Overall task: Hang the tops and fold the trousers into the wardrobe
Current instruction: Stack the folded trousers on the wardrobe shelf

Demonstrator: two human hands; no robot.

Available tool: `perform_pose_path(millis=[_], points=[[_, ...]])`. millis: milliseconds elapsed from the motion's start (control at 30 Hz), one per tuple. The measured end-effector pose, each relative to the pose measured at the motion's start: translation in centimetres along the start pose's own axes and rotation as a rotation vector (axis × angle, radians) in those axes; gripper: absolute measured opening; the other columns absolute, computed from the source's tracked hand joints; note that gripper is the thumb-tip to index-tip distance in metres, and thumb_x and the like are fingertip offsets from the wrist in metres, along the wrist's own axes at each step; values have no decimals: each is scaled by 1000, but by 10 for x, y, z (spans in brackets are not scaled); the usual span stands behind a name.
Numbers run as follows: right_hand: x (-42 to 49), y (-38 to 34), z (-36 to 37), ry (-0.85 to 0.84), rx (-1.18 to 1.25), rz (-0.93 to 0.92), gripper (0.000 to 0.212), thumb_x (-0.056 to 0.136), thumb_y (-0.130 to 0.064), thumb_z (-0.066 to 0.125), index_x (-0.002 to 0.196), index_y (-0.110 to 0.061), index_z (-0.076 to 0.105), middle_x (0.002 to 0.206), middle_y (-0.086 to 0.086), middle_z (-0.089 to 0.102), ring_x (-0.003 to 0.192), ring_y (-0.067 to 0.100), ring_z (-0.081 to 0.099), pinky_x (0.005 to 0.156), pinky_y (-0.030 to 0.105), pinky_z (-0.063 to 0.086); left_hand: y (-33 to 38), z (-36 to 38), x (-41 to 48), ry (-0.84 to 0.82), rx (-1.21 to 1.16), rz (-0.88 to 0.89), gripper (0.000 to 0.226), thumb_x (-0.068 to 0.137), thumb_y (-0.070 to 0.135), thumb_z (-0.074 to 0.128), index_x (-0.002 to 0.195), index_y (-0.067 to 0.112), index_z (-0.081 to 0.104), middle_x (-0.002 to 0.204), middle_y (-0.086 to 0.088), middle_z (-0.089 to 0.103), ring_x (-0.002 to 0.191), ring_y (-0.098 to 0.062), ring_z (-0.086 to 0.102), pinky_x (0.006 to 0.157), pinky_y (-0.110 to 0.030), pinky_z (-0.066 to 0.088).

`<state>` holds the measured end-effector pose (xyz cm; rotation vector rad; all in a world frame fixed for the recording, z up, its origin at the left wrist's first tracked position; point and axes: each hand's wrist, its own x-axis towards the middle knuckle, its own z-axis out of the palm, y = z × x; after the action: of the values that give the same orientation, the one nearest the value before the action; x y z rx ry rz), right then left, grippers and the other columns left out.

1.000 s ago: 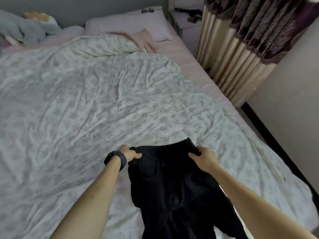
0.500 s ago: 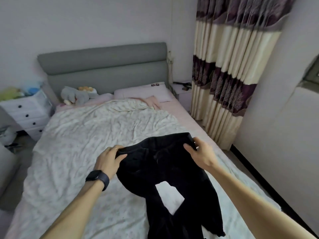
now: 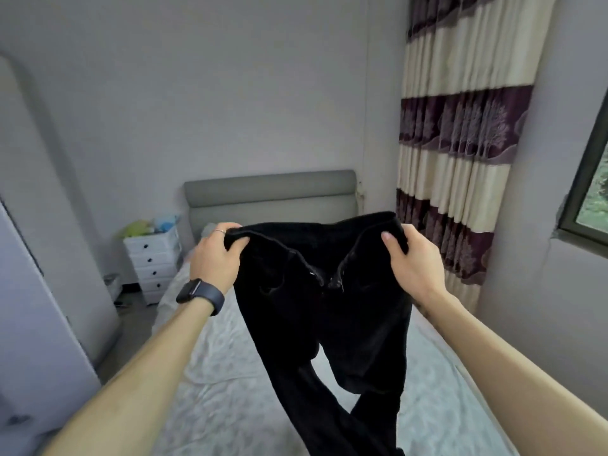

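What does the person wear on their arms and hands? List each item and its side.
The left forearm and right forearm are bare, with no sleeves or gloves in view. The left wrist carries a dark smartwatch on a dark band. The left hand has a thin ring on one finger. The right hand and its wrist show nothing worn.

Dim, soft daylight enters from the window [image 3: 592,179] at the right edge; faint shadows, wide-angle bending at edges, slight blur throughout.

Bed [image 3: 230,373], white drawers [image 3: 154,263], striped curtain [image 3: 460,126]
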<state>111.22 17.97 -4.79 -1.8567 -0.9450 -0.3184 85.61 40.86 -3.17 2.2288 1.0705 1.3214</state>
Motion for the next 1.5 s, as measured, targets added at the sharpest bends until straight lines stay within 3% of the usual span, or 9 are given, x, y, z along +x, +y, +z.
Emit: perform_pose_path(millis=[167, 433, 533, 633, 833, 1100, 1267, 1400, 1500], points=[[-8, -97, -28, 102, 105, -100, 16, 102, -48, 49, 103, -34, 55, 88, -16, 66, 82, 5, 64, 73, 38, 54, 28, -102, -6, 148, -239, -49, 9, 88, 35, 72, 94, 37, 66, 77, 26, 61, 74, 2, 56, 57, -1, 36], [-44, -225, -71, 344, 190, -182, 19, 102, -52, 45, 113, -39, 51, 80, -19, 63, 74, 1, 61, 64, 28, 47, 51, -252, -24, 327, -410, 13, 16, 83, 37, 79, 93, 28, 69, 105, 7, 52, 92, -11, 58, 87, -23, 46], [-73, -247, -79, 397, 190, -150, 24, 102, -50, 47, 117, -31, 54, 80, -21, 60, 74, 1, 57, 63, 25, 41, 54, -289, -42, 193, -494, 51, 10, 89, 29, 75, 92, 23, 68, 106, 3, 63, 96, -17, 65, 83, -18, 51], [-121, -242, -82, 257, 105, -96, 28, 101, -52, 49, 116, -29, 57, 89, -15, 66, 76, 4, 61, 68, 38, 51, 35, -312, -76, -1, -433, 36, 6, 91, 20, 72, 94, 20, 66, 92, 4, 70, 93, -19, 68, 81, -23, 54], [-229, -207, -74, 193, -17, -53, 25, 97, -58, 51, 110, -37, 55, 74, -24, 60, 71, -10, 57, 57, 20, 35, -18, -314, -163, -96, -476, -15, 13, 88, 12, 75, 99, 18, 70, 90, 11, 72, 79, 8, 66, 72, -9, 49], [-298, -175, -41, -132, -44, 28, 19, 105, -39, 47, 98, -23, 54, 78, -4, 64, 75, 16, 61, 62, 34, 46, -89, -300, -222, -364, -503, -242, 15, 84, 26, 80, 95, 17, 76, 90, 4, 78, 83, -9, 74, 68, -18, 54], [-315, -169, -39, -151, -53, 15, 20, 107, -18, 43, 88, -16, 49, 78, -9, 52, 75, 18, 51, 62, 32, 29, -102, -302, -229, -347, -589, -310, 48, 56, 55, 89, 87, 20, 80, 93, 2, 78, 88, -14, 75, 70, -22, 57], [-319, -158, -40, -98, 17, 56, 18, 107, -21, 42, 93, -31, 48, 76, -14, 58, 69, -10, 56, 58, 7, 38, -103, -285, -237, -308, -579, -311, 39, 56, 59, 87, 84, 33, 80, 88, 6, 78, 85, -11, 75, 72, -23, 56], [-316, -142, -30, -67, 23, 47, 12, 108, -22, 39, 102, -28, 47, 82, -14, 58, 76, -12, 55, 61, 7, 37, -105, -265, -238, -252, -492, -290, 31, 62, 60, 85, 80, 36, 78, 84, 10, 77, 81, -7, 73, 76, -31, 56]])
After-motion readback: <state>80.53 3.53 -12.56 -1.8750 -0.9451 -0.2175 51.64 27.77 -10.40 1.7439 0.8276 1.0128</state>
